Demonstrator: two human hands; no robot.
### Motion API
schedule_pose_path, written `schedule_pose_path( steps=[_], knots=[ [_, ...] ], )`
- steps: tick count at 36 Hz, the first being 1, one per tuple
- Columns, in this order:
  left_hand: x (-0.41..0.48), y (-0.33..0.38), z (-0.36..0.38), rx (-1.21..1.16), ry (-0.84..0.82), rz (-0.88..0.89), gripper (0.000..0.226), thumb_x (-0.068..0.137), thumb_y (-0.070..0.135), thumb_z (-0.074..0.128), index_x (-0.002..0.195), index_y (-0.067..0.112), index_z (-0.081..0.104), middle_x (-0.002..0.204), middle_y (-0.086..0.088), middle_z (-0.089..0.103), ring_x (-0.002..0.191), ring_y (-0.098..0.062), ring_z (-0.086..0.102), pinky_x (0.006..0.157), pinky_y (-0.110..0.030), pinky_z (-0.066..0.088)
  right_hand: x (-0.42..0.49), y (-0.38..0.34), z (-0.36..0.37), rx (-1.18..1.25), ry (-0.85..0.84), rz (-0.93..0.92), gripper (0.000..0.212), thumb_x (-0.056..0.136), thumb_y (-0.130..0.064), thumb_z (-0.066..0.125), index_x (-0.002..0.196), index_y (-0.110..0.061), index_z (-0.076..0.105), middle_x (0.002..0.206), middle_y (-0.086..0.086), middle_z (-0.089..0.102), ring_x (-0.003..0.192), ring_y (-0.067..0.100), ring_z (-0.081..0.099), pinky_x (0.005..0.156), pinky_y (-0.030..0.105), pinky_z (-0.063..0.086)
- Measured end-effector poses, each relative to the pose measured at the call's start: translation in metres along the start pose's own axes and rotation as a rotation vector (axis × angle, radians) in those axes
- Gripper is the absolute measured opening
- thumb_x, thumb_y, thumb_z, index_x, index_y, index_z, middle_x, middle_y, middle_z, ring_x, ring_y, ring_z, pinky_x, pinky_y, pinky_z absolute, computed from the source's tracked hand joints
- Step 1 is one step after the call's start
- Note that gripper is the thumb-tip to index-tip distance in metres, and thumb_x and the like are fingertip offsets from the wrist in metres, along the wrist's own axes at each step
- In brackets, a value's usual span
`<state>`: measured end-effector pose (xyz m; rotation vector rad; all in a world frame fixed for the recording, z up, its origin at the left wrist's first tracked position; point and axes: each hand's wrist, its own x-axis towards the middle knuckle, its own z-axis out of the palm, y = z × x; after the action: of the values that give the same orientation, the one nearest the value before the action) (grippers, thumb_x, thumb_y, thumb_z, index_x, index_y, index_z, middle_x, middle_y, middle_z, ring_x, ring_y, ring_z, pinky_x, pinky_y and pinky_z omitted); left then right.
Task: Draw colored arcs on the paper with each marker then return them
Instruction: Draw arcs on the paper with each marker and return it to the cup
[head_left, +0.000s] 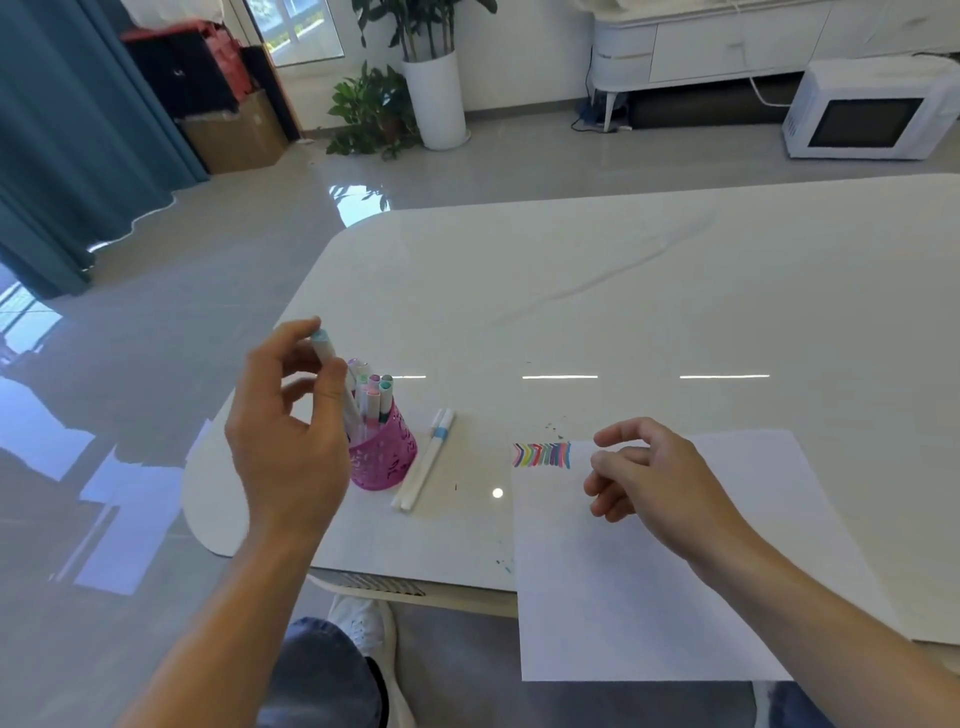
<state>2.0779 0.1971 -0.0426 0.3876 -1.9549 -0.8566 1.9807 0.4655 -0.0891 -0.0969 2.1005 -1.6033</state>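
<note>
White glossy table (571, 291) fills the view, with a white microwave (862, 111) on the floor beyond it. At the table's left end the left hand (285, 441) pinches a marker (323, 345) between thumb and curled fingers. It has a slim white barrel and a pale blue cap that sticks up just past the fingertips, and its lower end points down into the pink pen holder (387, 462) just right of the palm. Other capped markers (379, 395) stand in that holder, showing lilac, pink and teal tops. Two white markers (426, 460) lie side by side on the table, between the two hands. The right hand (654, 478) hovers over the paper (649, 597), its fingers (618, 457) loosely curled and holding nothing. Just left of those fingertips, a tight row of short coloured arcs (542, 455) runs along the sheet's top left corner.
</note>
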Motion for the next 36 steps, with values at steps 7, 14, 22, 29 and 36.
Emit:
schedule_pose_path(
  steps=[7,14,22,29,36],
  knots=[
    [-0.003,-0.012,0.005,0.210,-0.122,-0.068,0.023,0.094,0.030,0.066,0.108,0.041,0.053,0.088,0.018,0.064,0.081,-0.002,0.064,0.063,-0.008,0.043,0.002,-0.002,-0.001,-0.014,0.002,0.008,0.013,0.098,-0.008,0.060,0.109,-0.015,0.062,0.075,0.006,0.078,0.060,0.019,0.072,0.066,0.036,0.057],
    [-0.008,-0.023,0.009,0.341,-0.218,-0.179,0.016,0.094,0.028,0.064,0.101,0.039,0.056,0.090,0.016,0.061,0.081,0.000,0.061,0.065,-0.017,0.044,0.002,-0.003,0.000,-0.008,-0.016,0.035,0.019,0.095,-0.001,0.056,0.108,-0.013,0.062,0.074,0.007,0.078,0.060,0.019,0.071,0.066,0.035,0.057],
    [-0.014,-0.020,0.012,0.349,-0.228,-0.198,0.014,0.094,0.028,0.066,0.093,0.037,0.055,0.086,0.016,0.058,0.080,0.005,0.057,0.064,-0.012,0.038,-0.002,-0.002,0.000,0.012,-0.043,0.054,0.018,0.095,-0.001,0.055,0.108,-0.011,0.063,0.076,0.009,0.078,0.060,0.020,0.071,0.063,0.033,0.057],
    [-0.018,-0.009,0.017,0.374,-0.188,-0.082,0.032,0.091,0.022,0.072,0.118,0.026,0.056,0.109,0.010,0.055,0.096,-0.006,0.055,0.073,-0.004,0.038,-0.002,-0.002,-0.001,0.004,-0.045,0.053,0.018,0.096,-0.001,0.055,0.108,-0.011,0.063,0.076,0.009,0.078,0.060,0.019,0.071,0.064,0.034,0.057],
    [-0.033,0.008,0.034,0.297,-0.303,0.093,0.028,0.089,0.010,0.070,0.113,0.021,0.061,0.101,0.010,0.055,0.088,-0.004,0.055,0.080,-0.012,0.044,0.000,0.000,-0.001,-0.015,-0.045,0.043,0.018,0.096,-0.001,0.055,0.108,-0.012,0.062,0.076,0.009,0.078,0.060,0.019,0.071,0.065,0.035,0.057]
  ],
)
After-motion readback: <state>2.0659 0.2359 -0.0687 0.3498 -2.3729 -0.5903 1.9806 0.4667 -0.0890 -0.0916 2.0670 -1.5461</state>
